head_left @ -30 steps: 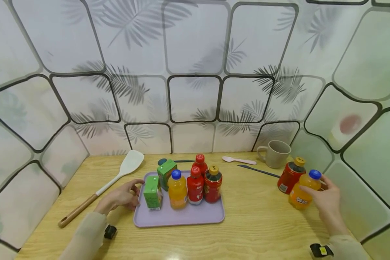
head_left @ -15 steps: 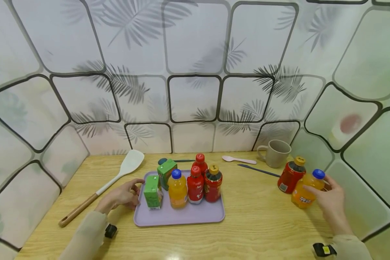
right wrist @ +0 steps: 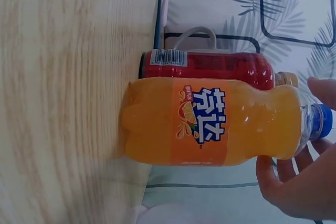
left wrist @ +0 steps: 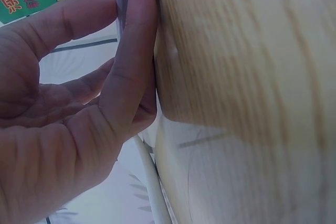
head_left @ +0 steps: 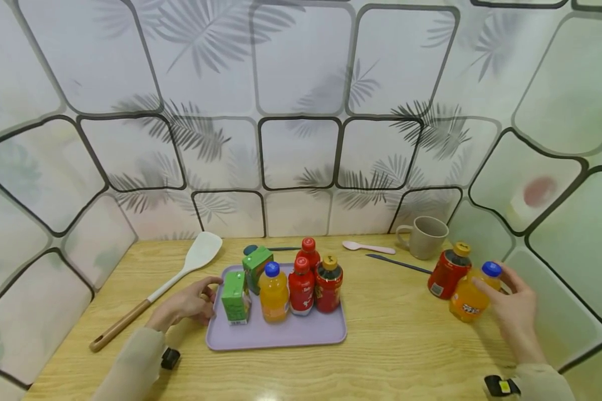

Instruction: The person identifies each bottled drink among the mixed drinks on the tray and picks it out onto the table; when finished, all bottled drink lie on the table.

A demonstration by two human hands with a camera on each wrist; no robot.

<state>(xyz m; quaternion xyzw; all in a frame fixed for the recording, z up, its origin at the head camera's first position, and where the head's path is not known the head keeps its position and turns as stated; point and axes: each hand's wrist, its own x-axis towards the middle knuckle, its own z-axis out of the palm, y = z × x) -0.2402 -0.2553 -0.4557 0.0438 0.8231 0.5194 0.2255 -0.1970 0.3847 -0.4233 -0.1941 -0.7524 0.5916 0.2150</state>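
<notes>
My left hand (head_left: 192,301) pinches the left edge of a lilac tray (head_left: 280,337); the left wrist view has its fingertips at the rim. On the tray stand two green juice cartons (head_left: 236,298), an orange soda bottle (head_left: 274,295), two red bottles (head_left: 301,287) and a red-labelled dark drink bottle (head_left: 328,284) with a yellow cap. At the right, my right hand (head_left: 516,309) is around the upper part of another orange soda bottle (right wrist: 210,121), which stands upright on the table. In the right wrist view the thumb and fingers lie loosely apart beside its neck.
Close behind the right soda bottle stands a second red-labelled dark bottle (head_left: 449,273). A grey mug (head_left: 427,238), a dark blue knife-like utensil (head_left: 398,263) and a pink spoon (head_left: 370,247) lie farther back. A wooden-handled white turner (head_left: 180,275) lies left. Patterned walls enclose the table.
My right hand and the soda bottle shifted slightly right; over the last half second the bottle stays put while the thumb lifts a little. The left hand and tray stay in place.
</notes>
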